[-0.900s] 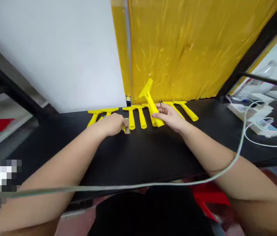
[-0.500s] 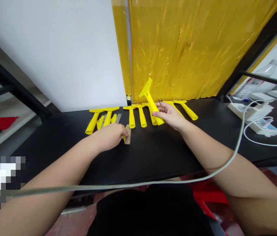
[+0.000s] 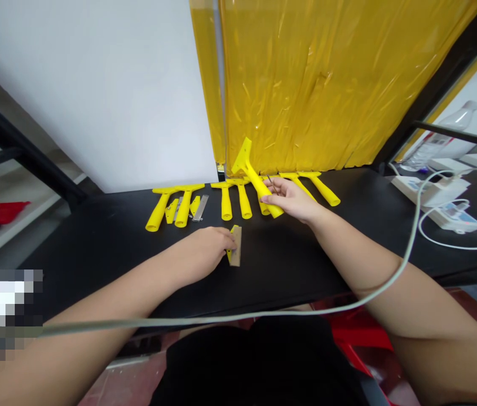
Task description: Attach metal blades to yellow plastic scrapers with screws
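My right hand (image 3: 290, 197) grips a yellow scraper handle (image 3: 256, 181), its wide head tilted up and to the left. A thin dark metal piece shows between the same fingers; I cannot make out its kind. My left hand (image 3: 215, 251) pinches a flat scraper blade (image 3: 236, 248) with a yellow part behind it, low over the black table. To the left lie two yellow scraper handles (image 3: 158, 211), with a yellow plate (image 3: 195, 205) and a metal blade (image 3: 201, 208) beside them. Several more handles (image 3: 226, 203) lie along the back edge, some partly behind my right hand.
The black table (image 3: 272, 265) backs onto a white panel (image 3: 115, 96) and a yellow film-covered panel (image 3: 306, 90). White power strips (image 3: 441, 203) and a plastic bottle (image 3: 445, 135) are at right. A pale cable (image 3: 264, 316) loops across in front of me.
My left hand has moved right and toward me with the blade, uncovering the parts on the left. The handle in my right hand has swung slightly left.
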Tool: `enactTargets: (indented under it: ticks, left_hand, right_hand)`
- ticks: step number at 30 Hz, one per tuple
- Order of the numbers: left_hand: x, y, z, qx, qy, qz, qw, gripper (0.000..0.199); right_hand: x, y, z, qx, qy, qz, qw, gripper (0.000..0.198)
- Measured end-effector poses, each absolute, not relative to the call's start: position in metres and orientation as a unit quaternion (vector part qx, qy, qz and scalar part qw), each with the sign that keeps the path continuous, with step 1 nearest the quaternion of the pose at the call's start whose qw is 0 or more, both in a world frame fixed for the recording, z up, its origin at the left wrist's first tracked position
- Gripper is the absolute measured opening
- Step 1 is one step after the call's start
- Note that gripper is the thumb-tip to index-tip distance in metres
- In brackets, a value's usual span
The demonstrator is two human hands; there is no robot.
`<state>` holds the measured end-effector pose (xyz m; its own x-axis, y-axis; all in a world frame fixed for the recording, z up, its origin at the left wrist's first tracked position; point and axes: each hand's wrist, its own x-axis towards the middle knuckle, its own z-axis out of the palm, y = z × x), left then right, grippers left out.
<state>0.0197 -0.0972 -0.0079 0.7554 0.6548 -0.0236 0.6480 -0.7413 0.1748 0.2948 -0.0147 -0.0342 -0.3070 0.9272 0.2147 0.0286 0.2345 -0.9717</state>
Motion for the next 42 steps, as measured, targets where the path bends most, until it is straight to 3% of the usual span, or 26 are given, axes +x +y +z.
enactTargets:
  ticks: [7, 11, 15, 19, 31, 42]
  left_hand:
    - [0.036, -0.089, 0.003, 0.932, 0.346, 0.036, 0.104, 0.024]
    - [0.043, -0.095, -0.005, 0.913, 0.393, 0.073, 0.076, 0.032]
    - [0.046, -0.099, -0.017, 0.914, 0.393, 0.062, 0.073, 0.026]
    - [0.046, -0.098, -0.024, 0.921, 0.371, 0.09, 0.078, 0.015]
    - [0.046, -0.098, -0.029, 0.861, 0.401, 0.221, 0.223, 0.032]
    - [0.043, -0.096, -0.032, 0.78, 0.365, 0.28, 0.424, 0.023]
  right_hand:
    - [0.298, -0.014, -0.034, -0.363, -0.648, 0.501, 0.445, 0.049]
    - [0.304, -0.015, -0.028, -0.349, -0.66, 0.509, 0.429, 0.045]
    - [0.317, -0.021, -0.014, -0.314, -0.703, 0.528, 0.359, 0.038]
    - [0.335, -0.025, -0.002, -0.276, -0.731, 0.563, 0.268, 0.044]
    - [0.348, -0.024, 0.006, -0.3, -0.735, 0.562, 0.233, 0.048]
    - [0.351, -0.024, 0.005, -0.306, -0.719, 0.568, 0.258, 0.045]
